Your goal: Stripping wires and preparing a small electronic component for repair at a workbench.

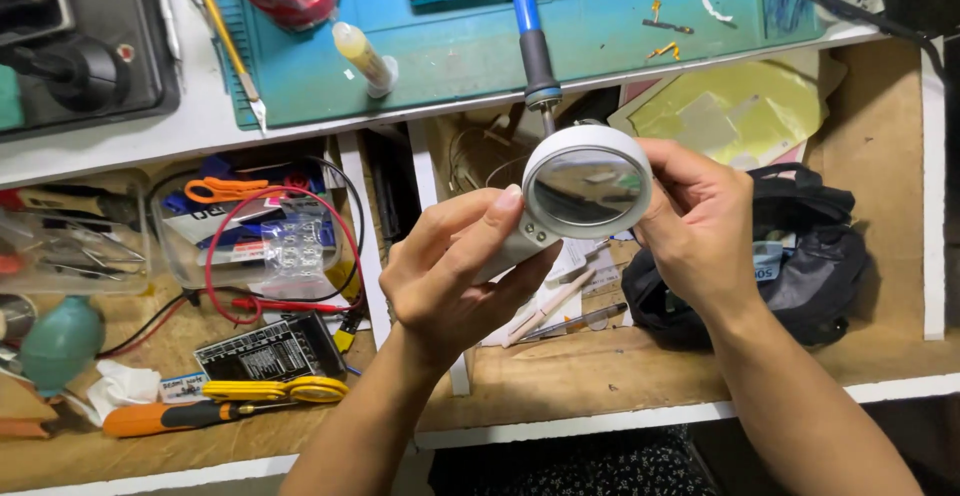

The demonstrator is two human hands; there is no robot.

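We hold a round white-rimmed magnifying glass (586, 188) above the open wooden drawer (880, 136): our left hand (455, 271) wraps its handle, our right hand (700, 221) pinches the rim. A blue-handled soldering iron (533, 41) lies just behind on the teal mat (450, 56); a black pouch (800, 256) sits beside our right hand.

Magnifier sitting at the middle of the frame, over an open drawer.

The magnifier (585, 191) is sitting between the left hand (455, 276) and the right hand (700, 226), both touching it. Behind it, at the top of the frame, a mat (450, 56) is lying on the desk (150, 131), with a soldering iron (535, 51) and a tube (365, 59) on it. A bag (810, 256) is resting at the right; scissors (275, 391) and a screwdriver (175, 416) are lying at the lower left.
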